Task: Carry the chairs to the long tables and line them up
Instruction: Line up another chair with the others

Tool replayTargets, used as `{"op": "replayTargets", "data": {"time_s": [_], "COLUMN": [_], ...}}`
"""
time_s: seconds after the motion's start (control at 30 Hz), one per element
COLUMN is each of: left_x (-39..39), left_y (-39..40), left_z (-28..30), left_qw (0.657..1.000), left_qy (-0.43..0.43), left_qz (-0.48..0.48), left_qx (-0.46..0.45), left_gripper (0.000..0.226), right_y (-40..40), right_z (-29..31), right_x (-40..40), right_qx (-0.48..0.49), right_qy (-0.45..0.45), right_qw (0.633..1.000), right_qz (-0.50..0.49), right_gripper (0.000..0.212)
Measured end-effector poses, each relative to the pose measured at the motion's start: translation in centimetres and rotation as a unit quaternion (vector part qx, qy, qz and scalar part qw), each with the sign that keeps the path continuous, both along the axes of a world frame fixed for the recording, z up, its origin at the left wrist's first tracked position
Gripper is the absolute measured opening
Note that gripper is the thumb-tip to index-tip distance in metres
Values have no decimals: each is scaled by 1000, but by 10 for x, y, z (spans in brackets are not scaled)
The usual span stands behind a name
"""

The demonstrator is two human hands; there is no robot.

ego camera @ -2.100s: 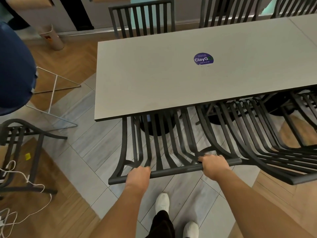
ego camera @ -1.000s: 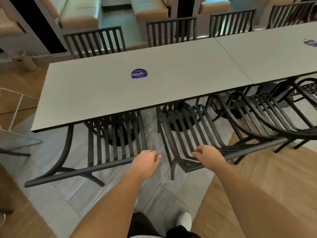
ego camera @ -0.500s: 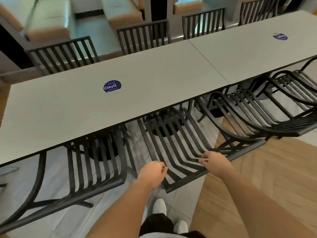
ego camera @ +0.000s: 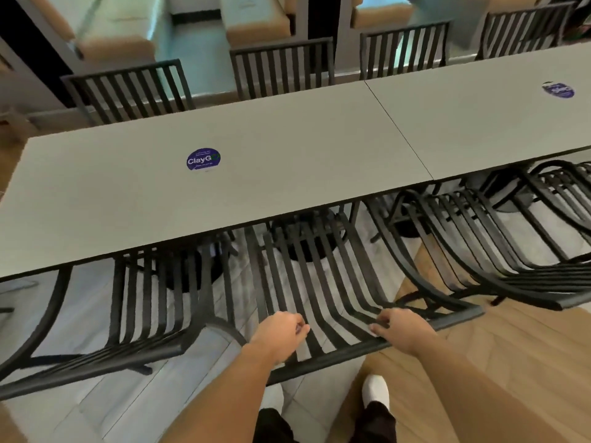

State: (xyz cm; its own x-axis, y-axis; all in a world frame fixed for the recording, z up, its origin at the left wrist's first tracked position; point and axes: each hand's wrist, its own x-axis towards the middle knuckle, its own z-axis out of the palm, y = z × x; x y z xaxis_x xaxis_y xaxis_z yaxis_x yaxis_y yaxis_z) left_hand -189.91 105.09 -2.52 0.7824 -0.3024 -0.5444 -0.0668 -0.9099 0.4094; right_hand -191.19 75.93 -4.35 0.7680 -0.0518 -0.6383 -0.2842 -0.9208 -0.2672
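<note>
Two long grey tables [ego camera: 303, 161] stand end to end, the second table [ego camera: 486, 119] on the right. Black slatted chairs are tucked under the near edge. The left chair [ego camera: 153, 311] stands free of my hands. Both hands are on the back of the middle chair [ego camera: 332, 279]. My left hand [ego camera: 278, 335] is curled shut over the slats at its left end. My right hand [ego camera: 401, 330] grips the top rail further right. Other chairs [ego camera: 486, 251] sit close together to the right.
Three more black chairs line the far side: one [ego camera: 128, 87], one [ego camera: 281, 67] and one [ego camera: 404, 46]. Padded benches [ego camera: 256, 25] lie beyond them. A round purple sticker [ego camera: 203, 159] is on the near table. My white shoe [ego camera: 375, 391] is on the wooden floor.
My hands left the left chair's top rail, shifted right and settled on the middle chair's back. My view swung right along the tables. Since half a second ago the hands have barely moved.
</note>
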Motion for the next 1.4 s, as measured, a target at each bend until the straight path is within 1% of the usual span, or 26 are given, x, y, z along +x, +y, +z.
{"op": "replayTargets", "data": {"time_s": [0.07, 0.17, 0.27, 0.33, 0.37, 0.4, 0.47, 0.5, 0.53, 0.6, 0.77, 1.07, 1.4], "left_x": [-12, -33, -50, -57, -60, -61, -59, -58, -57, -54, -52, -36, -5], "left_y": [-18, -43, -63, -72, -76, -79, -85, -88, -90, -95, -97, -112, -117], "left_z": [-2, -12, -21, -20, -19, -21, -24, -26, -29, -30, -36, -31, -34], "left_qw": [999, 995, 987, 988, 988, 988, 986, 982, 976, 969, 965, 968, 970], "left_qy": [20, 62, 100, 104, 106, 108, 93, 90, 95, 98, 94, 86, 71], "left_qz": [38, 80, 126, 115, 103, 94, 65, 44, 24, 9, 2, 11, -7], "left_qx": [0, 11, 7, 17, 31, 50, 120, 157, 193, 224, 244, 237, 231], "left_gripper": [37, 49, 71, 79, 77, 68, 46, 48, 56, 67, 68, 64, 61], "right_y": [-18, -41, -59, -67, -70, -72, -74, -75, -75, -76, -84, -97, -105], "right_z": [-2, -3, 3, 5, 4, 2, -7, -11, -16, -22, -31, -39, -34], "right_x": [2, 6, 13, 18, 19, 20, 20, 19, 18, 16, 16, 26, 50], "right_qx": [5, 21, 5, -8, -12, -12, -21, -29, -36, -44, -32, -21, -12], "right_qy": [22, 25, 29, 50, 54, 50, 23, 6, -9, -30, -60, -81, -79], "right_qw": [999, 995, 981, 963, 955, 951, 946, 944, 942, 940, 936, 935, 941], "right_qz": [34, 91, 194, 266, 291, 306, 323, 329, 333, 338, 347, 344, 330], "right_gripper": [44, 67, 82, 88, 88, 83, 64, 54, 48, 42, 34, 25, 27]}}
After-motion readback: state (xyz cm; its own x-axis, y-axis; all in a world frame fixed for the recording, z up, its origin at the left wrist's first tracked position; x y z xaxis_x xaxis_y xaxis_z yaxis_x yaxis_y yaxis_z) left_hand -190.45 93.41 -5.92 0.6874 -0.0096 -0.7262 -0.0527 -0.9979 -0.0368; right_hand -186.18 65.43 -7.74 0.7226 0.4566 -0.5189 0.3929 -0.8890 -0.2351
